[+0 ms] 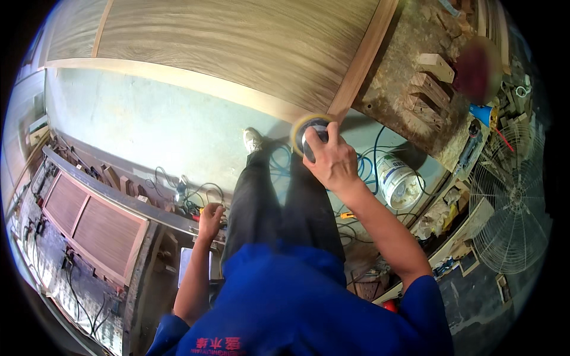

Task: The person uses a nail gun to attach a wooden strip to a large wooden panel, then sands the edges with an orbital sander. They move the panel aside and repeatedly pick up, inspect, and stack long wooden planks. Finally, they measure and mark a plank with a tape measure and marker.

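My right hand (332,159) is wrapped over the top of a round, dark power sander with a yellowish rim (295,135). The sander sits at the near corner of a large framed wood panel (237,41), where the pale front rail (196,82) meets the right-hand rail (362,62). Whether its pad lies flat on the wood is hidden by the sander's body. My left hand (210,221) hangs low at my left side, away from the panel. Its fingers are curled in, and nothing shows between them.
To the right stands a worn board with several wooden blocks (436,66), a white bucket (402,183) and a wire fan guard (515,196). Blue hose (279,161) and cables lie around my feet. On the left, a bench holds a smaller framed panel (95,222).
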Motion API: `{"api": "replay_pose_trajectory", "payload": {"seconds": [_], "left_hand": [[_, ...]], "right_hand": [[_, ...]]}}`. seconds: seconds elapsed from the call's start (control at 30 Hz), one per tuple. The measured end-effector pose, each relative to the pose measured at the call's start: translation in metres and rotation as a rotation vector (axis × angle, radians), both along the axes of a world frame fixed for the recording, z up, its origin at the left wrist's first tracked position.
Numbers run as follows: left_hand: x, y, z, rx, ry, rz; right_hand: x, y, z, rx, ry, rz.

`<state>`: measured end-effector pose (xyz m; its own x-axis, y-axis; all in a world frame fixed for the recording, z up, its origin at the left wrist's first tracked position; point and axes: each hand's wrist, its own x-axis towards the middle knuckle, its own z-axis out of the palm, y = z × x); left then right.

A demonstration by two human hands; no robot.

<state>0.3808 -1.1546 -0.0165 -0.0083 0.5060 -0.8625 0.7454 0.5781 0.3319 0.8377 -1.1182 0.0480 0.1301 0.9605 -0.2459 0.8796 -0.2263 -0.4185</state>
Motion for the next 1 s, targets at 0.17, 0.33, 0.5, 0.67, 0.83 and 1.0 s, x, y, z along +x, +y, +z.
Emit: {"api": "replay_pose_trajectory", "payload": {"seconds": [0.17, 0.33, 0.5, 0.67, 0.83, 1.0], "left_hand": [[-0.004, 0.017, -0.011, 0.012, -0.055, 0.107], [-0.011, 0.017, -0.020, 0.025, -0.076, 0.041], [-0.014, 0.017, -0.016, -0.095, -0.077, 0.107], [-0.052, 0.006, -0.005, -0.025, 0.029, 0.119], [-0.121, 0.011, -0.031, 0.034, 0.084, 0.243], [-0.183, 0.081, -0.038, 0.015, 0.041, 0.277]], "right_hand": [[0.028, -0.046, 0.007, -0.089, -0.094, -0.134], [0.063, -0.072, 0.031, -0.041, -0.156, -0.196], [0.058, -0.019, 0.016, 0.024, -0.023, -0.149], [0.006, -0.024, 0.023, -0.072, 0.045, -0.064], [-0.070, 0.006, 0.057, -0.144, 0.064, -0.089], [-0.178, 0.138, 0.073, -0.039, 0.072, -0.071]]}}
